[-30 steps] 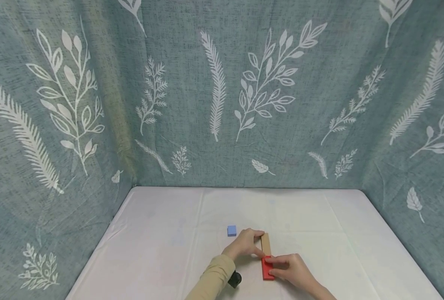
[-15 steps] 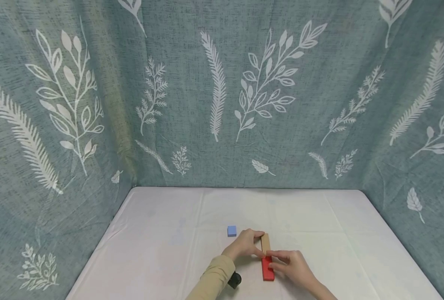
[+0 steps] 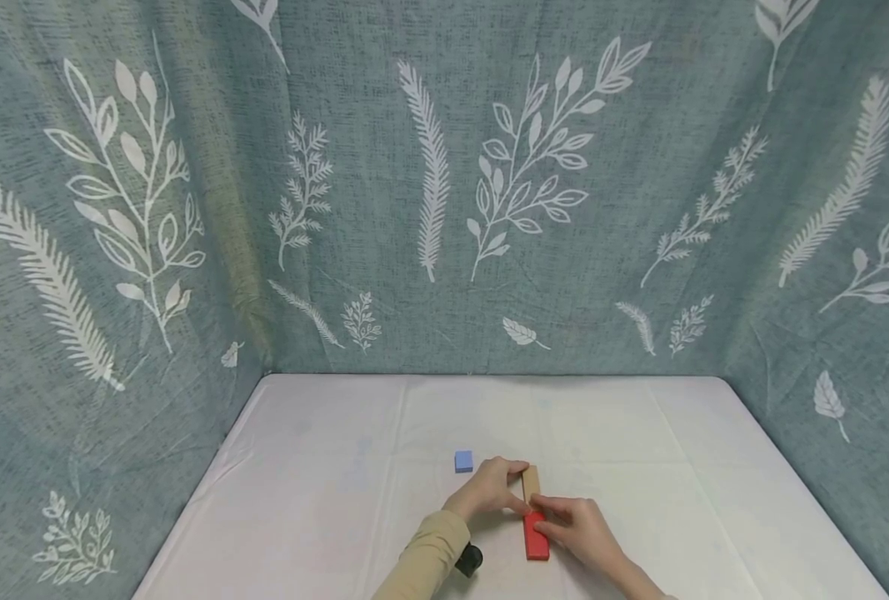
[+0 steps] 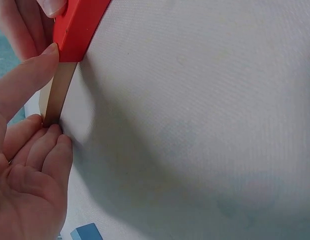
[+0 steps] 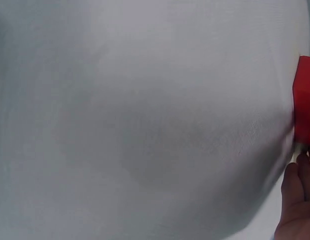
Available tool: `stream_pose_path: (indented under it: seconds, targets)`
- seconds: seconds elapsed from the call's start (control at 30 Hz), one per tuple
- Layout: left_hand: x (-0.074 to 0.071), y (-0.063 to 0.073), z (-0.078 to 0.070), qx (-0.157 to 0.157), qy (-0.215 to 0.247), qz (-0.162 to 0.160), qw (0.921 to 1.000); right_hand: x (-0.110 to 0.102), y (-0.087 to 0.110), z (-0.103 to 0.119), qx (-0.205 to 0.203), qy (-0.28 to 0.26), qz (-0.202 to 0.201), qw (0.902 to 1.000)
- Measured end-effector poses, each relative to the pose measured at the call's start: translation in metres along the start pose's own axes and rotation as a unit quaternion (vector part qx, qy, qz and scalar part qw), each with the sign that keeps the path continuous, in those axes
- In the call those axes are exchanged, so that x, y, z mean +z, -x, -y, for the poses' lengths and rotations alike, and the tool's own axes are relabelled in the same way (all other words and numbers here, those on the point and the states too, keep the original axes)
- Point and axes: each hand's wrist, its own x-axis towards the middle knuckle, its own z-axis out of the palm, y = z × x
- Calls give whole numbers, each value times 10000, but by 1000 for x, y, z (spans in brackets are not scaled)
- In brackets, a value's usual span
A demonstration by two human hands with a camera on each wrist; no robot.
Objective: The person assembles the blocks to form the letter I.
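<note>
A tan wooden block point(image 3: 531, 481) and a red block point(image 3: 536, 545) lie end to end on the table. My left hand point(image 3: 489, 487) holds the tan block lengthwise. Its fingers are at the far end, and its thumb lies at the seam with the red block, as the left wrist view shows. From the right side, my right hand point(image 3: 582, 528) grips the red block, thumb against it and index finger reaching to the seam. In the right wrist view only the red block's side point(image 5: 303, 105) and some right-hand fingers point(image 5: 293, 182) appear.
A small blue cube point(image 3: 463, 461) sits left of the tan block, beyond the left hand. A white cloth covers the table point(image 3: 324, 483). Green-blue curtains point(image 3: 384, 208) with white leaf prints hang at the back and sides. A black device point(image 3: 470, 559) shows beside the left wrist.
My right hand has slid a little away from me along the red block, its index finger now at the seam. The left hand and the blocks stay in place.
</note>
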Motion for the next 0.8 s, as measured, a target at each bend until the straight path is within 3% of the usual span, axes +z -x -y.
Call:
stream_pose_path:
  seconds: [0.37,0.8]
  targets:
    - [-1,1,1,66,93,28,9999,-3,1,5,-308,137,-37,9994]
    - [1,-1,1,67,-89,69,9999,-6,-2,7,-381,291,68,9988]
